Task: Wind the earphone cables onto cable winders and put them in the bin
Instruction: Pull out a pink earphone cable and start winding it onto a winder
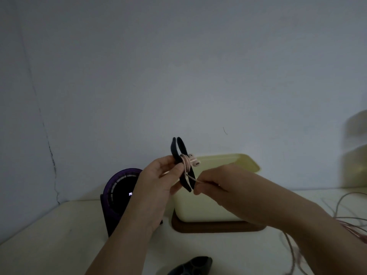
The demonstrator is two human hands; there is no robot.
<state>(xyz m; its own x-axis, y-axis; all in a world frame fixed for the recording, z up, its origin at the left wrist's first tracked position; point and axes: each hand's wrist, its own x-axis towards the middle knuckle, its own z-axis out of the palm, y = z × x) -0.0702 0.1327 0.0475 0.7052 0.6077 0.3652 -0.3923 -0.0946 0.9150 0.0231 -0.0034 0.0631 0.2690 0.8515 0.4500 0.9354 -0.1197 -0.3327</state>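
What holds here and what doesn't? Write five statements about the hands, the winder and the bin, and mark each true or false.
1. The left hand holds the black cable winder. True.
2. The right hand is empty. False: its fingers pinch the pink cable.
3. The pink cable is wrapped round the winder's middle. True.
4. The yellow bin stands on a purple mat. False: it stands on a brown tray.
5. Loose cables lie on the table at right. True.
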